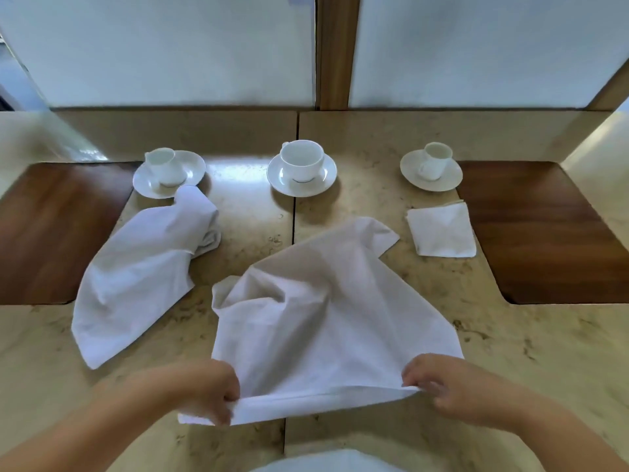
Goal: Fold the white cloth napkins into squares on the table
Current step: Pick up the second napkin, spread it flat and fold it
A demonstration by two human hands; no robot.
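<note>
A large white napkin [316, 311] lies rumpled in the middle of the marble table [510, 352], its far corner pointing toward the cups. My left hand [207, 390] pinches its near left corner and my right hand [439, 383] pinches its near right corner, with the near edge stretched taut between them just above the table. A second crumpled napkin [136, 277] lies to the left. A small napkin folded into a square [442, 233] sits at the right.
Three white cups on saucers stand in a row at the back: left [166, 172], centre [301, 168], right [432, 166]. Dark wooden insets lie at the left [51, 233] and right [544, 233] of the table. A padded bench back rises behind.
</note>
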